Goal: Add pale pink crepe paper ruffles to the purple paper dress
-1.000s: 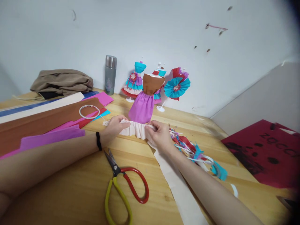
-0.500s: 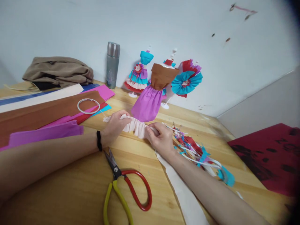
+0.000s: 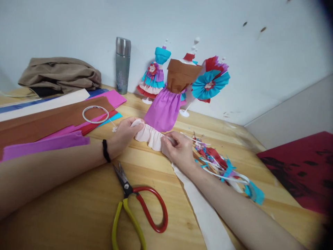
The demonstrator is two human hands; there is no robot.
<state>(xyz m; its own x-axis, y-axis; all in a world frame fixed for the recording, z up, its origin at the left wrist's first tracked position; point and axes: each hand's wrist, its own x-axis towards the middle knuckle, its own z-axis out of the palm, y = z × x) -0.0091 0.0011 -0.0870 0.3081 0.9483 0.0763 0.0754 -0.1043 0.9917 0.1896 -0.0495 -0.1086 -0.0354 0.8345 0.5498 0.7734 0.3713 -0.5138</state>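
Observation:
A long pale pink crepe paper strip (image 3: 155,140) is gathered into ruffles between my two hands. My left hand (image 3: 126,133) pinches its far left end. My right hand (image 3: 179,146) grips the strip at the right end of the ruffles, and the flat remainder runs under my forearm toward the table's front edge. Just behind the ruffles stands a small dress form in a brown paper bodice (image 3: 182,76) and purple gathered skirt (image 3: 163,109). Scissors (image 3: 126,187) with one red and one yellow handle lie near me, blades slightly apart.
Folded coloured paper sheets (image 3: 52,114) lie at left with a white wire ring (image 3: 95,114) on them. A flask (image 3: 122,66) and brown cloth (image 3: 59,76) stand behind. Two more dressed forms (image 3: 157,74) are against the wall. Paper scraps (image 3: 221,163) lie at right.
The camera view has shifted slightly. Both hands still hold the strip, and the ruffles between them look more spread out.

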